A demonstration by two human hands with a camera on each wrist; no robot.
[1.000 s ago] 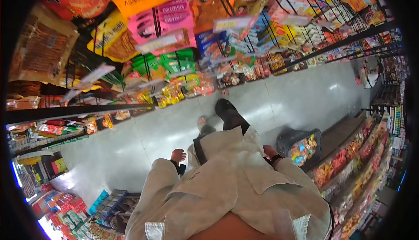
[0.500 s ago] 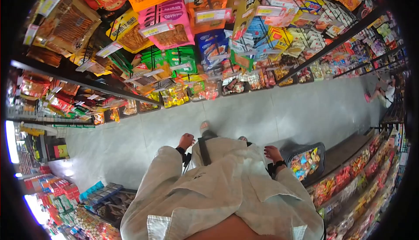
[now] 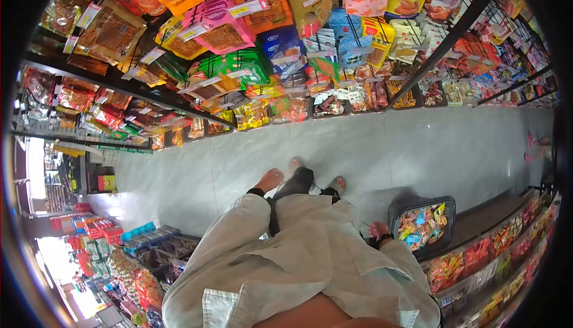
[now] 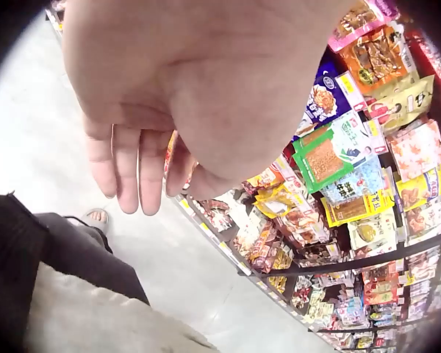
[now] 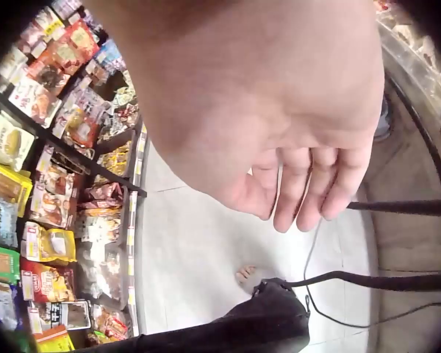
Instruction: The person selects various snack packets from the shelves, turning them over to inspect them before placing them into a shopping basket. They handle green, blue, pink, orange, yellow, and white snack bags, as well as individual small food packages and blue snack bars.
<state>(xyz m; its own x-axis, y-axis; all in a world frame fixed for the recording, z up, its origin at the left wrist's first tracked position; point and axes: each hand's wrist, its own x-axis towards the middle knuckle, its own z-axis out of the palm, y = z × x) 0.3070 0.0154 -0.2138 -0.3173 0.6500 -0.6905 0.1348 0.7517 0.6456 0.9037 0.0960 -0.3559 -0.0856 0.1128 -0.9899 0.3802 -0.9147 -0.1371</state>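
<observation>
My left hand [image 3: 270, 179] hangs in front of the left sleeve over the aisle floor, holding nothing. In the left wrist view its fingers [image 4: 125, 173] point loosely downward, with hanging snack packets [image 4: 327, 158] behind the hand. At my right side, the right hand [image 3: 378, 230] also hangs loose, just left of a black basket [image 3: 452, 216] of small wrapped snacks. Seen in the right wrist view, its fingers [image 5: 309, 187] are lightly bent and hold nothing, with dark cords passing beside them.
A tall rack of hanging packets [image 3: 230, 27] runs along the far side of the aisle, with a row of open bins [image 3: 328, 106] at its foot. Low shelves of bagged snacks [image 3: 471, 253] stand on the right. Boxed goods [image 3: 98, 229] are stacked at left. Grey floor [image 3: 352, 146] lies between.
The view has shifted along the aisle, and the feet have changed places in a step. My left hand has swung forward; the right hand came forward, then back beside the basket.
</observation>
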